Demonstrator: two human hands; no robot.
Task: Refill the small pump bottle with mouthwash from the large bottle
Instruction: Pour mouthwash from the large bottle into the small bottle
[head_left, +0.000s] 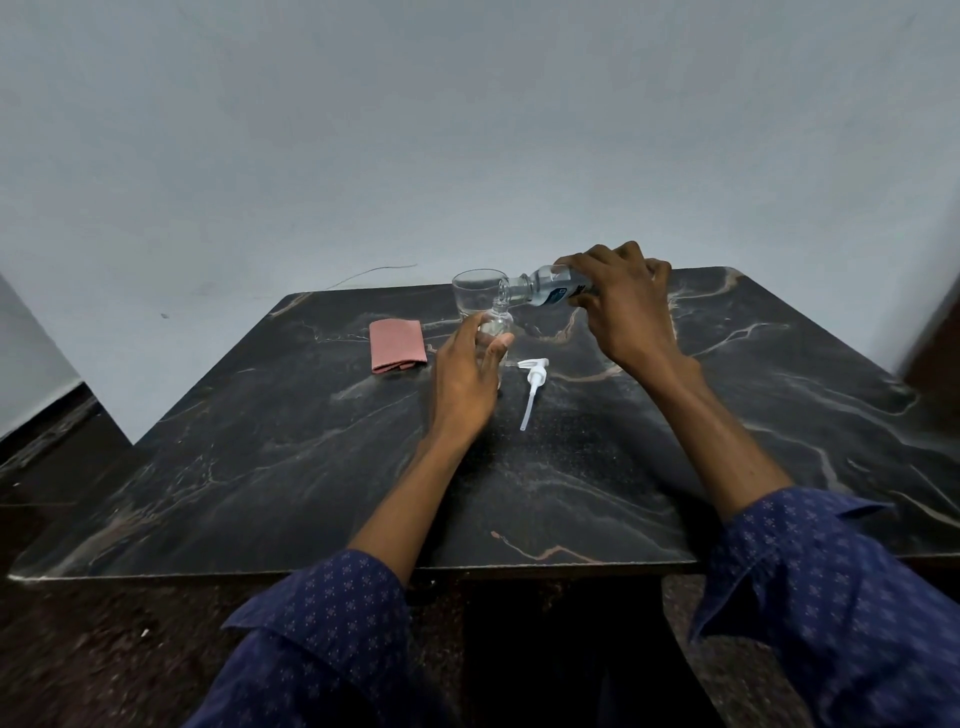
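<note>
Now pouring: right hand (626, 304) wrapped in a full grip over the large bottle (545, 287), tipped nearly flat, neck down-left and mouth just above the neck of the small pump bottle (496, 325). Left hand (467, 371) curled round that small bottle, thumb and fingers on either side, holding it upright on the tabletop (311, 467) just in front of a clear glass (475, 291). Lying loose nearby: white pump head (532, 384) just right of the small bottle, folded pink cloth (397, 345) to its left.

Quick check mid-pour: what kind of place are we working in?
Probably a plain room in a home, not a lab: a dark marble-patterned tabletop against a bare pale painted wall, with a clear drinking glass and a folded pink cloth on it.
</note>
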